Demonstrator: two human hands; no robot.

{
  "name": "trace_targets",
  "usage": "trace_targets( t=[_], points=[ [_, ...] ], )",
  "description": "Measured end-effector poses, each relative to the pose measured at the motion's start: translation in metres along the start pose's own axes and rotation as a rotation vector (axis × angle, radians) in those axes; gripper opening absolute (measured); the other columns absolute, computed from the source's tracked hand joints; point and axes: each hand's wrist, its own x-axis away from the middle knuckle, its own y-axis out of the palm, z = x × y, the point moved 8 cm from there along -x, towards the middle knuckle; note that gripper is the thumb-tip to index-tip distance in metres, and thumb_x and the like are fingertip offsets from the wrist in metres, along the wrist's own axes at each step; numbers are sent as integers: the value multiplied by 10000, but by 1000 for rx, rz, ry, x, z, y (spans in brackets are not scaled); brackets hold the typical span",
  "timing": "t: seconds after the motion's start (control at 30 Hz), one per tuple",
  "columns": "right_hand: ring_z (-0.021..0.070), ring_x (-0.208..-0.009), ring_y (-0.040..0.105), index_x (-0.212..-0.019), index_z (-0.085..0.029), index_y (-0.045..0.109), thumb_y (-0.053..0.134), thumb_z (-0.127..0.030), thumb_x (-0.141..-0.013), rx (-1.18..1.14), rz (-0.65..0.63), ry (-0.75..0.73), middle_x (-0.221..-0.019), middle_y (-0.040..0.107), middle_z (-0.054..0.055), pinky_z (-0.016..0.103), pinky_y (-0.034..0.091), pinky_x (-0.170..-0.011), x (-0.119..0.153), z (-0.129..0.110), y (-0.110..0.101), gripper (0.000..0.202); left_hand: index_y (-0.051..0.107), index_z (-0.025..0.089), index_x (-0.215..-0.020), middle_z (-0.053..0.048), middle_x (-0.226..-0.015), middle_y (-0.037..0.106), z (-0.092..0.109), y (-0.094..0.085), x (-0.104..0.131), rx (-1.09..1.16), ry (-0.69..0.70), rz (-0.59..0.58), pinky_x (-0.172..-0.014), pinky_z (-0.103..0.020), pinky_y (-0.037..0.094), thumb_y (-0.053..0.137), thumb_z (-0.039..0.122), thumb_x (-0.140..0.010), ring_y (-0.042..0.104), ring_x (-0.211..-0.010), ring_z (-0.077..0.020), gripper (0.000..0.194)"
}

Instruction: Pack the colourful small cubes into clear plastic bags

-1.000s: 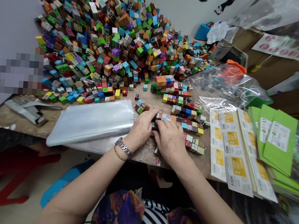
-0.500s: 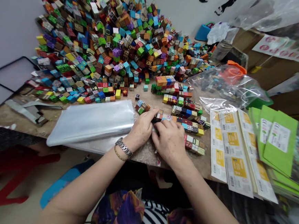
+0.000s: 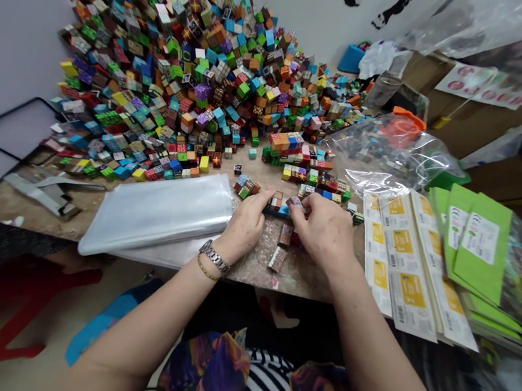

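Note:
Small printed cubes stand in a short row (image 3: 275,201) on the table. My left hand (image 3: 244,225), with a metal watch at the wrist, has its fingers closed against the left end of this row. Between the thumb and fingers of my right hand (image 3: 328,228) is a small patterned block (image 3: 295,202), held just at the row's right side. Nearer the table's front edge lie two loose pieces, a brownish block (image 3: 285,234) and a pale speckled block (image 3: 277,259). My right hand partly hides the blocks behind it.
A large heap of coloured cubes (image 3: 170,86) fills the back left. Clear plastic bags (image 3: 165,209) lie left of my hands. More block rows (image 3: 312,174) sit behind. To the right are label sheets (image 3: 404,249), green booklets (image 3: 487,249) and a clear bag with orange item (image 3: 401,131).
My right hand has moved right and up and now pinches a small block. Two loose blocks show in front, where that hand was. The left hand stays at the row's end.

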Motion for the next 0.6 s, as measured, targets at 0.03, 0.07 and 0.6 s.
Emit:
trace_targets(
  t=[0.03,0.07,0.6],
  points=[
    [266,-841,627,-885,-172,652,523,-397,-950,17,-14,5,-863,712,105,355,315,-700,-2,-2,3,267,531,118,-1364,-133,-1399,603,0,0,0,-2,-2,0,-1190,-477,374,374,19,-775,540,-1323,-228,617],
    [274,-860,635,-906,-167,653,518,-402,-957,30,-27,8,-879,716,114,360,320,-711,-3,-5,5,276,533,120,-1363,-131,-1394,607,-1,0,0,-4,-4,2,-1191,-476,372,376,18,-773,542,-1321,-227,619],
    [268,-999,643,-1037,-177,699,524,-249,-959,-66,-100,-104,-1051,739,94,372,354,-786,8,-10,12,205,534,118,-1366,-132,-1392,608,-3,1,1,11,-1,13,-1189,-477,373,375,26,-775,546,-1316,-229,619]
  ],
)
